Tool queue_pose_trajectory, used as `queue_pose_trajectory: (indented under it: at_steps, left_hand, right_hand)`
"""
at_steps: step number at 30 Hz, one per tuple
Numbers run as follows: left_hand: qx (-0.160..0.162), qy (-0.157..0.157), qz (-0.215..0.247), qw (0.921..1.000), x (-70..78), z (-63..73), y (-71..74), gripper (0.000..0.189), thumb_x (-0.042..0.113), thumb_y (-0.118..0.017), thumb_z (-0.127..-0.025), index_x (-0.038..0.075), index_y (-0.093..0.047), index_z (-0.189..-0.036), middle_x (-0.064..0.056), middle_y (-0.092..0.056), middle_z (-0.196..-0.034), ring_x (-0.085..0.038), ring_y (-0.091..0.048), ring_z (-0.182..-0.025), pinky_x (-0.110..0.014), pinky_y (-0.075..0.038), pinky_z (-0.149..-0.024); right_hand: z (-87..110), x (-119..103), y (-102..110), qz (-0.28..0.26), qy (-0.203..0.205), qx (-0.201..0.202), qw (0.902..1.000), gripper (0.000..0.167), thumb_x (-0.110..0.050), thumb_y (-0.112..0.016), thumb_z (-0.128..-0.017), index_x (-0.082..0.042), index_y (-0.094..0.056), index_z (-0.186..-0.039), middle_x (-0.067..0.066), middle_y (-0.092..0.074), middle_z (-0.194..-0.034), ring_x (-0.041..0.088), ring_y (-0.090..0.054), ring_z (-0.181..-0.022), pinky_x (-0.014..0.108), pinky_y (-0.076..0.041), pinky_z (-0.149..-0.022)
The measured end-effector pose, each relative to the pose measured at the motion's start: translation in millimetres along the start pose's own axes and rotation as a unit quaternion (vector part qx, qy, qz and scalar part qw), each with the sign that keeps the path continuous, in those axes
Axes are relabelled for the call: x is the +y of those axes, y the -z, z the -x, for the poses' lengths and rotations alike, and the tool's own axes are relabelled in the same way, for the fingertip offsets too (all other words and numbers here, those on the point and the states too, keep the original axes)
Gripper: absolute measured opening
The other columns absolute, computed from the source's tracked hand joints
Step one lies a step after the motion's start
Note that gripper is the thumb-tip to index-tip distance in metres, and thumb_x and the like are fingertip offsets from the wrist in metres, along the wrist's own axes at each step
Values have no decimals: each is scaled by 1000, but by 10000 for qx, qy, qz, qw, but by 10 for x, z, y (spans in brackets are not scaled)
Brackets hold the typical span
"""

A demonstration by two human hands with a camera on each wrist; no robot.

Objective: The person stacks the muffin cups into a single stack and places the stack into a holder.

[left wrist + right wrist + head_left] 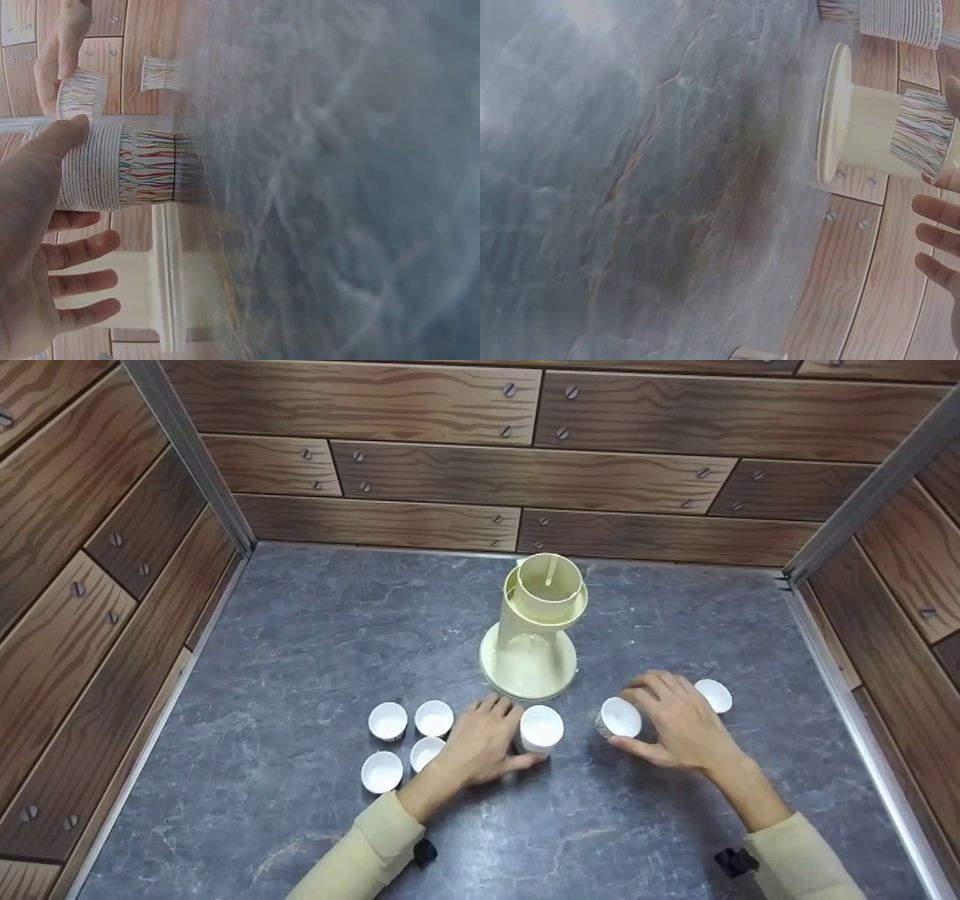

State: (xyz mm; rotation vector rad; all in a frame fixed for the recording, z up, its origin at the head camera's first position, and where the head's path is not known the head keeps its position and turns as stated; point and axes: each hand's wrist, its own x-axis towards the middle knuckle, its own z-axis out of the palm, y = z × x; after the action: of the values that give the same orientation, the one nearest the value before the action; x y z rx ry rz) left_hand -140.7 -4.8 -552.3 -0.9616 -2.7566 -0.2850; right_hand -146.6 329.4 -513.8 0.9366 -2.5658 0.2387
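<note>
My left hand [480,739] is at a stack of small white paper cups [120,166], thumb on one side and index finger on the other. The other fingers of that hand are spread. Coloured wavy streaks mark the stack's lowest cup, under many nested rims. In my right hand [679,724] a single paper cup [620,717] is pinched between thumb and fingers, tilted, to the right of the stack. The right wrist view shows the same streaked pattern on this cup [921,131]. Behind the stack stands a cream plastic stand [529,660] with an upright round tube on a wide base.
Several paper cups [388,721] stand mouth up in a group left of my left hand. Another cup [713,696] lies beyond my right hand. Wood-patterned walls [420,472] enclose the grey marbled table [322,615] at the back and both sides.
</note>
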Motion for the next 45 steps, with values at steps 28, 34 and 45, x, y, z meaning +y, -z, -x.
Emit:
queue_pose_trajectory:
  at_steps: [28,34,45]
  left_hand:
    - [-21,64,-44,10000,19,2,-2,70,78,-57,-92,15,-64,-123,-4,-69,-124,-23,-65,-117,-41,-58,-96]
    - [-31,59,-81,9999,19,3,-5,70,78,-56,-92,16,-64,-123,-4,-69,-122,-23,-65,-115,-41,-57,-95]
    - [-147,52,-130,9998,15,-2,6,69,76,-56,-94,16,-63,-126,-4,-69,-124,-23,-65,-119,-40,-58,-95]
  right_hand:
    - [-295,-294,-5,-281,375,532,9975,63,-68,-74,-83,-14,-72,-116,9,-70,-118,33,-64,-116,52,-52,-101]
    - [-351,-350,-18,-387,382,584,9968,63,-67,-77,-81,-14,-72,-116,8,-70,-118,32,-64,-116,52,-53,-100]
    - [-448,-451,-52,-395,663,825,9936,61,-67,-77,-82,-15,-72,-115,7,-70,-118,30,-65,-116,50,-53,-100]
